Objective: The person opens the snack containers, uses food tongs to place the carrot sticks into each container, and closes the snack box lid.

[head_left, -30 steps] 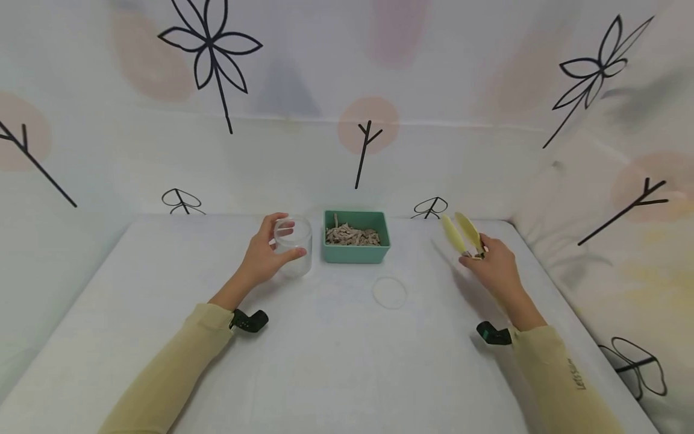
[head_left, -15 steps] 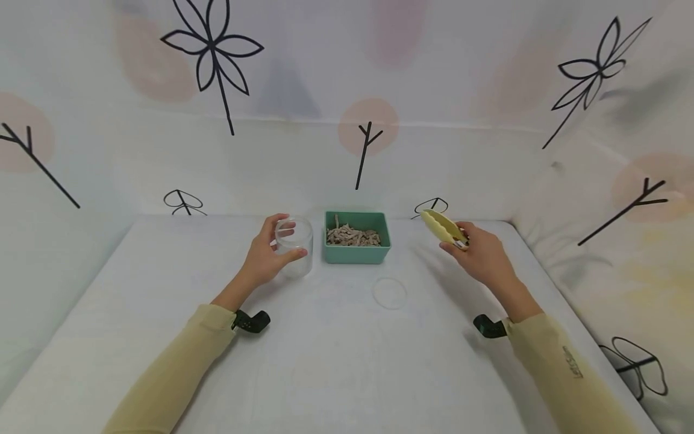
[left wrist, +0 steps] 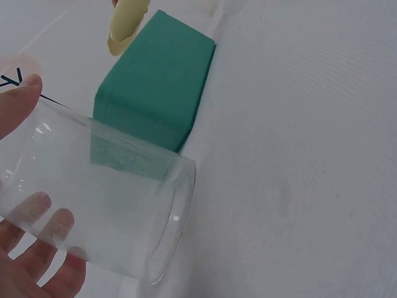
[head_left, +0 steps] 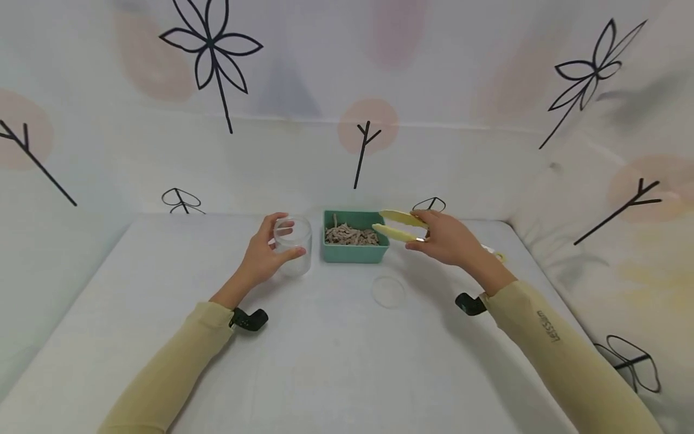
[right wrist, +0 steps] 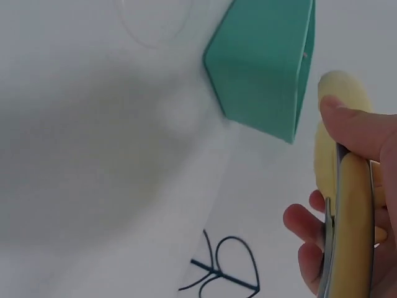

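Now the tongs (head_left: pixel 393 233) have swung in from well right of the green box (head_left: pixel 355 254) to its right rim. Their tips stand spread apart, with nothing between them; the right-wrist view shows them above the box. The right hand (head_left: pixel 447 238), right of the box, grips the tongs, thumb against the fingers. This probably brings the brown pieces (head_left: pixel 352 236) inside the box within reach; a slight advance and lowering would likely be needed before closing on one. The jar (head_left: pixel 295 262) remains upright, just left of the box, with the left hand's (head_left: pixel 260 256) thumb and fingers curled around it, unmoved. A clear disc (head_left: pixel 388 292), possibly a lid, lies on the table (head_left: pixel 336 361) in front of the box.
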A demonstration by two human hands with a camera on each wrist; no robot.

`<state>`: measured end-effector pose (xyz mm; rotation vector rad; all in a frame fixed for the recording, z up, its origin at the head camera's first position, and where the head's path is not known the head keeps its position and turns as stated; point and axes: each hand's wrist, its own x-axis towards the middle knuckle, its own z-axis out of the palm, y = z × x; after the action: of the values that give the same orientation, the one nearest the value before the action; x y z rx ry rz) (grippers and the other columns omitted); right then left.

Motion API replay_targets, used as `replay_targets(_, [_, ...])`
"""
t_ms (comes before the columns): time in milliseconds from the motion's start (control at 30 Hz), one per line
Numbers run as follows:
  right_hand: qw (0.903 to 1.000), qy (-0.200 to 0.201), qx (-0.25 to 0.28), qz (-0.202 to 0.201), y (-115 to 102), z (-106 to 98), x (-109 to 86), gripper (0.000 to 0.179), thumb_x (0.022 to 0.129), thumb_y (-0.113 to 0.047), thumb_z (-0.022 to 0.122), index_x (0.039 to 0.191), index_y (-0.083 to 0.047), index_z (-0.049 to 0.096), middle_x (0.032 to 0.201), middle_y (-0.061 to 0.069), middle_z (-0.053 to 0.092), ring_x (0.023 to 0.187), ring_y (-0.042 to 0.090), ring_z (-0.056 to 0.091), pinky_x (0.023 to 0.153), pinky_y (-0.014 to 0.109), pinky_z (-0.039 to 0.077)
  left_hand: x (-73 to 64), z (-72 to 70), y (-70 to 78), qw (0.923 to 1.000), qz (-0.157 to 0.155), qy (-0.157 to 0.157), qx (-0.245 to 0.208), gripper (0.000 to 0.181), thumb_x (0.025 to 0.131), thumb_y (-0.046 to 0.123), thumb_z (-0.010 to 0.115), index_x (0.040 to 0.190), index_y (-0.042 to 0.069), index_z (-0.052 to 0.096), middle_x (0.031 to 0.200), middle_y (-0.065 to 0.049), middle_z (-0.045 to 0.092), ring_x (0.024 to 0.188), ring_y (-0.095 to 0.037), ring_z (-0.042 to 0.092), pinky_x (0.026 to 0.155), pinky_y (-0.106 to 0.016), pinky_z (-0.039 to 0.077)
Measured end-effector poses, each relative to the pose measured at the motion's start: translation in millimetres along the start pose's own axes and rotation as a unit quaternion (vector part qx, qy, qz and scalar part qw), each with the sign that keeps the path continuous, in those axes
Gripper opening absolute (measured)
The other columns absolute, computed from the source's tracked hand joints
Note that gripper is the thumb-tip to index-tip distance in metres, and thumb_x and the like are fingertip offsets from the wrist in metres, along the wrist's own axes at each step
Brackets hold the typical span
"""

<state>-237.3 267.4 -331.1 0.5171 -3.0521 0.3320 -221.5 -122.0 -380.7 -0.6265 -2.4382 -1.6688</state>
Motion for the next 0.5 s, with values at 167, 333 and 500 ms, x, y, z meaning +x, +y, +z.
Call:
replay_targets(167, [0.9991, -0.036, -0.014, -0.018, -15.7, 0.0, 18.9, 0.076, 0.086, -0.044, 0.077, 0.145, -0.006, 0.048, 0.135, 0.013, 0.055, 0.102, 0.026, 0.064, 0.084, 0.046, 0.053, 0.2, -2.0, 0.0, 1.0, 0.0, 0.001, -0.005, 0.076, 0.086, 0.004, 0.078, 0.147, -0.003, 0.032, 0.14, -0.029, 0.049, 0.132, -0.046, 0.044, 0.106, -0.063, 0.035])
replay_targets(333, [0.9965, -0.076, -0.019, -0.03, -30.0, -0.8, 37.7, 0.077, 0.085, -0.039, 0.078, 0.148, -0.007, 0.047, 0.145, 0.013, 0.047, 0.114, 0.029, 0.061, 0.093, 0.052, 0.05, 0.8, -2.7, -0.7, 0.9999, 0.0, 0.0, -0.012, 0.077, 0.086, 0.005, 0.078, 0.147, -0.002, 0.033, 0.141, -0.028, 0.05, 0.132, -0.045, 0.044, 0.106, -0.063, 0.035])
replay_targets(500, [0.992, -0.12, -0.016, -0.036, -42.5, 0.2, 54.7, 0.078, 0.086, -0.039, 0.078, 0.148, -0.006, 0.047, 0.145, 0.016, 0.048, 0.127, 0.035, 0.049, 0.103, 0.055, 0.042, 0.6, -1.6, -2.1, 0.9997, -0.002, -0.002, -0.023, 0.077, 0.086, 0.003, 0.078, 0.148, -0.002, 0.033, 0.14, -0.027, 0.05, 0.133, -0.044, 0.043, 0.107, -0.063, 0.033])
